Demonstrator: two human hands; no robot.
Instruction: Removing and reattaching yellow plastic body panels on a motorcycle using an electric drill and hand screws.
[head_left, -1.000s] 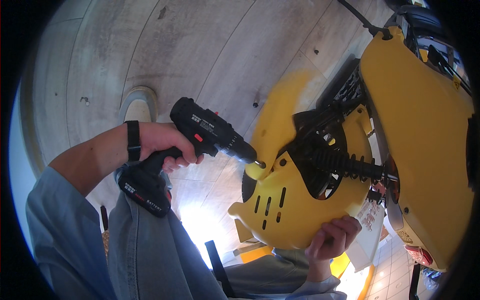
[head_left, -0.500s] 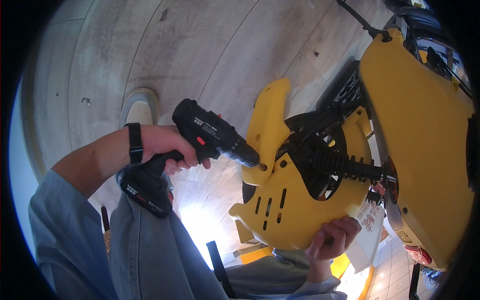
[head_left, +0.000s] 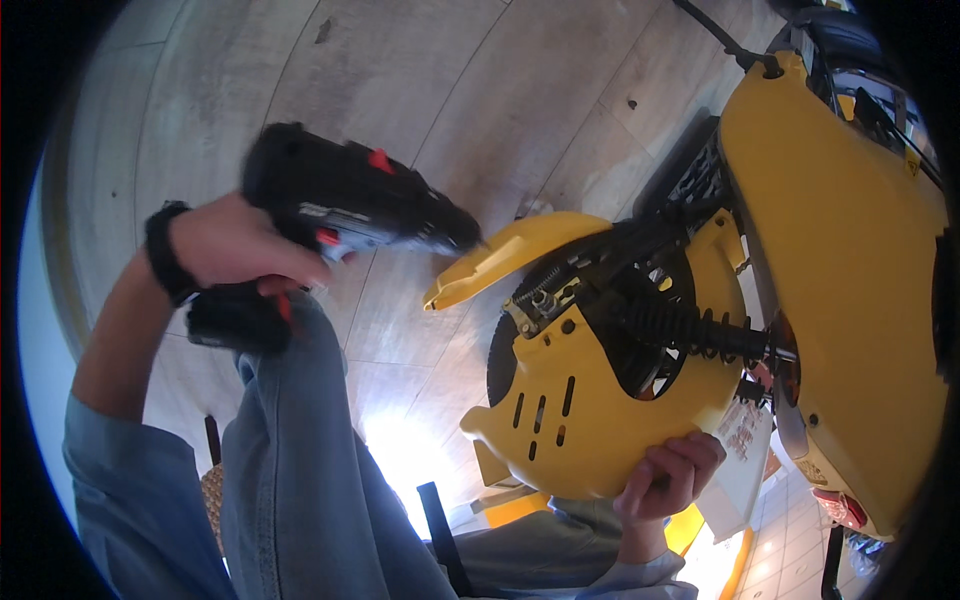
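Observation:
My left hand, with a black band on its wrist, is wrapped round the grip of a black cordless drill, slightly blurred. The drill's tip is near a narrow yellow cover, tilted away from the wheel; I cannot tell if they touch. Beside the cover, a metal brake part with a spring lies bare. My right hand grips the lower edge of a slotted yellow fender, fingers curled over the rim. Behind the fender, the black wheel is partly hidden.
A black coil shock absorber runs from the wheel to a large yellow body panel on the right. My knee is below the drill. Wood-look floor stretches behind, and a white box stands near the right hand.
My left hand and the drill have moved left and up, off the yellow cover. The cover has swung from upright to a slant, baring the brake part. My right hand stays put.

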